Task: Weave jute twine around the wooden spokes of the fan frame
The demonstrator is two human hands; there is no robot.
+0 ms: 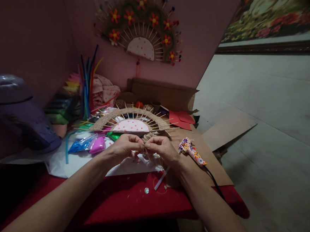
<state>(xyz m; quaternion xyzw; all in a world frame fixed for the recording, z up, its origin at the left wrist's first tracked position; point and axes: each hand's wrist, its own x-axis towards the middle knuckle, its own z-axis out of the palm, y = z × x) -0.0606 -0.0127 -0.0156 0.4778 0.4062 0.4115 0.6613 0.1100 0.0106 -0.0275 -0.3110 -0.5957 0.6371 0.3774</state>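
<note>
My left hand (pixel 129 146) and my right hand (pixel 162 148) meet over the table, thumbs and fingertips pinched close together. Both appear to grip a thin brown strand of jute twine; the strand itself is mostly hidden by my fingers. Loose coils of jute twine (pixel 148 137) show just behind and below the fingertips. Beyond my hands lies a half-round fan frame of thin wooden sticks with a woven twine band (pixel 160 122) and a white, red-dotted half-circle centre (pixel 131 125). Right of my right hand, a glue gun in flowered covering (pixel 192 151) rests on cardboard (pixel 214 166).
A finished-looking flowered fan (pixel 141 48) hangs on the pink wall. Left stand a purple bottle (pixel 25 118) and colourful pipe cleaners (pixel 86 85). Bags of blue and pink material (pixel 97 144), red felt pieces (pixel 181 119) and a cardboard box (pixel 158 92) crowd the red-covered table (pixel 118 200).
</note>
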